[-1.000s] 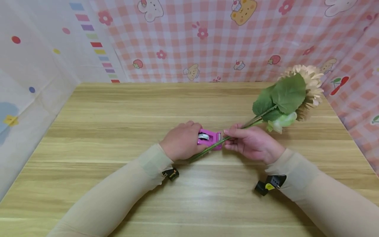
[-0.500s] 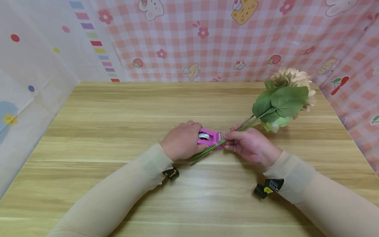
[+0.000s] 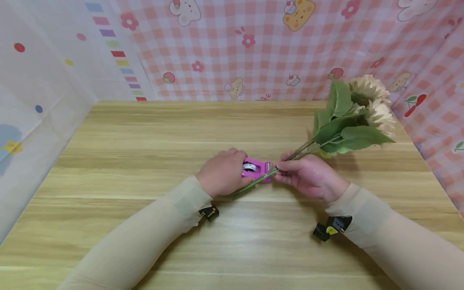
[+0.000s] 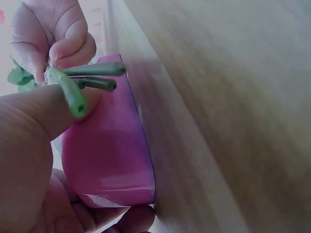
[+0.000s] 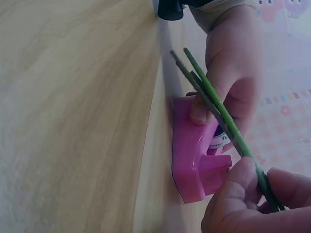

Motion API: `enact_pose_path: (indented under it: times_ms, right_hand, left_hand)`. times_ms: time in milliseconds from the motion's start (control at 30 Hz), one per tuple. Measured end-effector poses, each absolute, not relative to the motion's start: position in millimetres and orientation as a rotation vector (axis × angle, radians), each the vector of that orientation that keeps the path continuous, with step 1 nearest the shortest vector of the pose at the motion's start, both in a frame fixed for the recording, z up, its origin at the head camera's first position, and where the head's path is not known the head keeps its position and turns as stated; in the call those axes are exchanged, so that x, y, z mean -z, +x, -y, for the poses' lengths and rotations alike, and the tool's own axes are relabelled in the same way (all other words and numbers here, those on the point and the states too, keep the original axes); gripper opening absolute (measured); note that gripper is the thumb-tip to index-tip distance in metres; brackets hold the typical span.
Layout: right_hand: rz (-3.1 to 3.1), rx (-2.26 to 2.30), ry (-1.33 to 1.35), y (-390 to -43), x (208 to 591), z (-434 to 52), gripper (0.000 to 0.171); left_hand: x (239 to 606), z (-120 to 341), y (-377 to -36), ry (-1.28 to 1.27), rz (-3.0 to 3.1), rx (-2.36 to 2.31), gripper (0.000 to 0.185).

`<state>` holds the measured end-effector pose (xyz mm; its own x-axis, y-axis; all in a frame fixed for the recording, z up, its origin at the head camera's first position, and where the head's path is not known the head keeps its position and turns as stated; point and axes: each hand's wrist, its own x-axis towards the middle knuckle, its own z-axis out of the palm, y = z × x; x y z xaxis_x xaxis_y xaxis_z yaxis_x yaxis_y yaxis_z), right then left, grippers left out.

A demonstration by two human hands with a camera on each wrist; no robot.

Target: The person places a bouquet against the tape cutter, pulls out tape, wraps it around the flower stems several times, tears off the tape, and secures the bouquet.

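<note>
On the table, my left hand (image 3: 222, 172) grips a pink tape dispenser (image 3: 258, 169) from its left end, thumb on the near side. A white roll of tape (image 3: 249, 166) shows inside it. My right hand (image 3: 309, 175) pinches the green flower stems (image 3: 262, 178) just beyond the dispenser's cutter end. Cream flowers (image 3: 375, 100) with broad green leaves (image 3: 337, 129) extend from that hand to the upper right. In the left wrist view, several cut stem ends (image 4: 95, 82) stick out above the left thumb. Clear film seems to wrap the stems (image 5: 238, 141) near the right fingers.
The wood-grain table (image 3: 181, 129) spreads around both hands. A pink checked cloth (image 3: 232, 52) hangs behind it, a white cloth (image 3: 43, 72) on the left and more checked cloth on the right. Small black cameras (image 3: 209, 212) sit at both wrists.
The flower heads have turned about the stems, so two cream blooms and differently placed leaves now show. My left hand and the tape dispenser stay put; my right hand shifts only slightly.
</note>
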<state>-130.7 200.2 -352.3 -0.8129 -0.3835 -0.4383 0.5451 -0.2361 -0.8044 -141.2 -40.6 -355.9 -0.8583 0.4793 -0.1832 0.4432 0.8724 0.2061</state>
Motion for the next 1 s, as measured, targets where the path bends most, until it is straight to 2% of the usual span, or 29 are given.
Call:
enact_pose_path:
  times_ms: [133,567,667,867,1000]
  right_hand:
    - [-1.397,2.131,0.182,-131.3,354.6,-200.4,0.023]
    - [-1.478,2.175,0.145,-127.5,355.4,-188.9,0.011]
    - [-1.436,2.172,0.146,-127.7,352.8,-187.9,0.013]
    - [-1.437,2.162,0.211,-129.8,351.0,-181.7,0.031]
    - [-1.485,2.159,0.253,-129.5,349.6,-178.7,0.031]
  left_hand:
    - [355.4,40.3,-141.2,0.706,-2.812,-0.236,0.068]
    - [355.5,40.2,-142.3,0.710,-2.800,-0.231,0.070]
    - [354.7,40.2,-142.2,0.708,-2.800,-0.233,0.071]
    - [354.2,40.7,-141.5,0.715,-2.804,-0.237,0.069]
    - [355.5,40.8,-141.5,0.729,-2.806,-0.245,0.067]
